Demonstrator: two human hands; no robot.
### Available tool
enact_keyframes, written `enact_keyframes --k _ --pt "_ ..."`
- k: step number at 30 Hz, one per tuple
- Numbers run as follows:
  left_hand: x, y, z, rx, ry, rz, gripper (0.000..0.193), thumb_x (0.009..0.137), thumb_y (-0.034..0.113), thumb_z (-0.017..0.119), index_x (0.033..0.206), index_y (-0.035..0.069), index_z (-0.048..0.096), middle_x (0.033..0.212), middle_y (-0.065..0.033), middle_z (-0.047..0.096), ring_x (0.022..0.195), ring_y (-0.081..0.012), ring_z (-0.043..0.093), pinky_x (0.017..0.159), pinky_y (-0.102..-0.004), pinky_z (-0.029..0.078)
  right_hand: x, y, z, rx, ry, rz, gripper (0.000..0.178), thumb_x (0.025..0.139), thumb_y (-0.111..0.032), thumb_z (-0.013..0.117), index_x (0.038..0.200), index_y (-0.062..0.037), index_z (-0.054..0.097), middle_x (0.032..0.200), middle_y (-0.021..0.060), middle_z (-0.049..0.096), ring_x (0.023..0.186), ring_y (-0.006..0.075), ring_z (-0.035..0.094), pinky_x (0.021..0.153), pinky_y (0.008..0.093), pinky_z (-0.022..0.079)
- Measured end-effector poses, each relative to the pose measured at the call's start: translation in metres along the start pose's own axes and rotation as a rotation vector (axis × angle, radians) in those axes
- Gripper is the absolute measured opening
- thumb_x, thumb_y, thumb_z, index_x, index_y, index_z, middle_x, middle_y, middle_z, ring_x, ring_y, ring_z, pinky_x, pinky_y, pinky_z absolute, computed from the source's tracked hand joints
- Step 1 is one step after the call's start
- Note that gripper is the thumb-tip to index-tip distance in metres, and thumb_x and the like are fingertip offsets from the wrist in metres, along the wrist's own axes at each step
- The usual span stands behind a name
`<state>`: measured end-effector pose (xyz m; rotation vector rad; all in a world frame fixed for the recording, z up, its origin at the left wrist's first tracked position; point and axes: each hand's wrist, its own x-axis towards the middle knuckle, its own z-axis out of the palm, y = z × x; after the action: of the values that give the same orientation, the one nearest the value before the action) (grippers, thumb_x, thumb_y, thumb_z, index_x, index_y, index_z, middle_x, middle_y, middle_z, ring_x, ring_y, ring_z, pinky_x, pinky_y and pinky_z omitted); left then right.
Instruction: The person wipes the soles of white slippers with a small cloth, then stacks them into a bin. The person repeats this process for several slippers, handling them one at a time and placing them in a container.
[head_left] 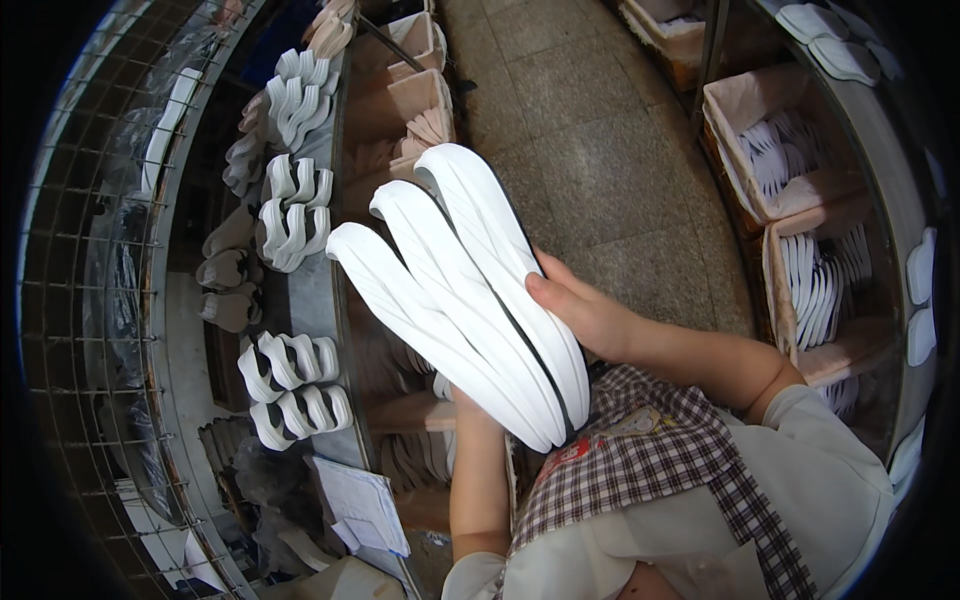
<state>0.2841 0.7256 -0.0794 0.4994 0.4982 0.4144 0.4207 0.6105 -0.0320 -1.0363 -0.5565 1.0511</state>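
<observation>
Three white shoe soles point(460, 290), stacked side by side and fanned apart at their far ends, are held up in front of my body. Dark edges show along some of them. My right hand point(585, 305) is closed on the right side of the stack, its thumb lying on the outermost sole. From below, my left hand point(466, 402) reaches in behind the near left part of the soles. Only its wrist side shows; the stack hides its fingers, so I cannot tell their grip.
On the left, a metal shelf point(305, 300) carries grouped white soles point(292, 385), beside a wire mesh point(90, 290). Papers point(362, 505) lie at its near end. Lined bins of soles point(812, 290) line the right side. A tiled floor point(570, 110) runs between.
</observation>
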Motion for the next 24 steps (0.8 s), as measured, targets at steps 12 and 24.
enact_keyframes --k 12,24 --pt "0.001 0.002 0.002 -0.017 -0.004 0.011 0.052 0.092 0.031 0.048 0.133 0.0 0.038 0.127 -0.0155 0.05 0.111 -0.027 0.053 0.092 -0.0375 0.046 -0.007 0.006 0.007 -0.107 0.011 -0.069 0.07 0.096 -0.051 0.022 0.144 -0.0005 0.013 0.14 0.0248 0.022 0.133 0.036 0.018 0.11 0.0457 0.014" --pt "-0.004 0.001 -0.001 -0.03 -0.003 0.012 0.05 0.091 0.028 0.05 0.131 0.0 0.04 0.124 -0.0145 0.051 0.109 -0.0256 0.053 0.091 -0.0364 0.046 -0.013 0.0 0.012 -0.061 0.023 -0.019 0.065 0.097 -0.045 0.022 0.144 -0.0012 0.015 0.141 0.0231 0.022 0.133 0.0342 0.017 0.11 0.044 0.013"
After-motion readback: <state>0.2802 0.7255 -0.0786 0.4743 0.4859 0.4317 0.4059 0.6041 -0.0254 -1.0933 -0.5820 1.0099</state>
